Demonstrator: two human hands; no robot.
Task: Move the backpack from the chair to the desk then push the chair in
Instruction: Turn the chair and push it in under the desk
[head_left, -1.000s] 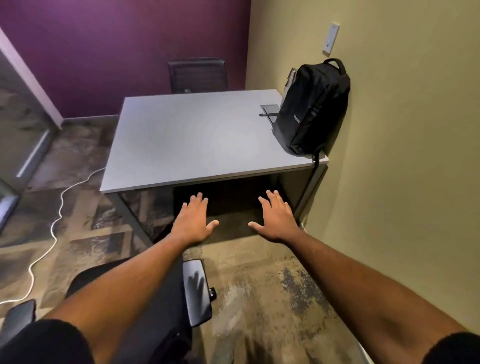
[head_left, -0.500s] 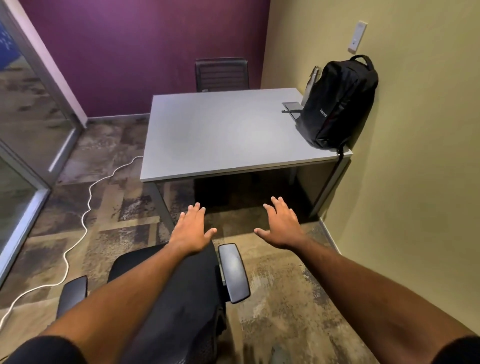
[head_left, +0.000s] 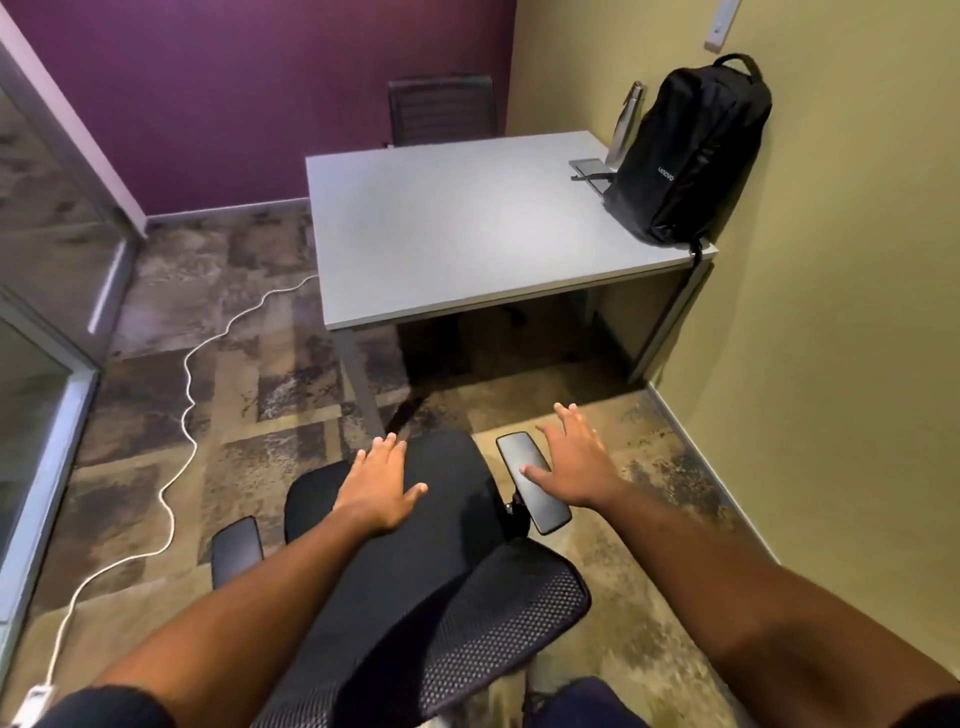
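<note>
Closest to us is the black chair (head_left: 415, 587), with its mesh back at the bottom and its seat stretching away toward the table. Two bare arms reach out over it. The left hand (head_left: 382, 491) is flat and spread wide above the seat, with nothing in it. The right hand (head_left: 574, 462) is also spread wide with nothing in it, and its thumb is over the right armrest (head_left: 532, 480); I cannot tell if it touches. The other armrest (head_left: 236, 545) sticks out on the left side. The chair stands on a patchy brown carpet (head_left: 249, 395), apart from the table and not under it. A white cord (head_left: 182, 415) wiggles across the carpet on the left. Farther on is the gray table (head_left: 457, 228), pushed against the yellow wall (head_left: 841, 322). The black backpack (head_left: 685, 156) stands on the far right corner of the table, leaning on that wall, with a strap hanging over the edge. Just beside the backpack lies a flat gray thing (head_left: 589, 169), and a silver bottle (head_left: 626, 122) stands behind it. Past the table is another dark chair (head_left: 441, 109) in front of a purple wall (head_left: 249, 93).
</note>
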